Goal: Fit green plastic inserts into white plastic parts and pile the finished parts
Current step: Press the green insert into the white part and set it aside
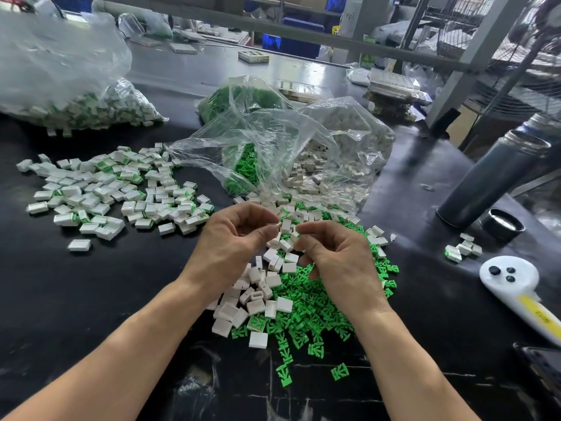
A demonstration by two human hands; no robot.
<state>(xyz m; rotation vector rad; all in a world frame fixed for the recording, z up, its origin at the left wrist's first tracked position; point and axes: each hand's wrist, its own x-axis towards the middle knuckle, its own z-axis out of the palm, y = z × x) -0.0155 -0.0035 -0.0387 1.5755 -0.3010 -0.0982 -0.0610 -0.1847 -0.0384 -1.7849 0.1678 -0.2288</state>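
A white plastic part [285, 226] sits between the two hands above the mixed heap of loose white parts [258, 294] and green inserts [306, 302] at the middle of the black table [91, 293]. The left hand [233, 235] has its fingers curled inward toward the thumb, tips close by the part; whether they pinch it or anything else cannot be told. The right hand [337, 253] is likewise curled, fingertips narrow; any insert it may hold is hidden.

To the left lies the spread pile of finished parts [115, 192], well apart from the heap. Behind the heap an open clear bag [288, 153] spills more white and green stock; a second bag [60, 86] sits at far left.

The risks, as judged: an insert pressed in crooked or reversed could jam or snap; a small piece slipping from the fingertips would vanish into the heap below; and unfinished white parts look much like finished ones, so a stray toss could mix the piles. A flask [491, 177] and its cap [502, 223] stand at right, near a few more parts [463, 248] and a white handheld controller [516, 287].
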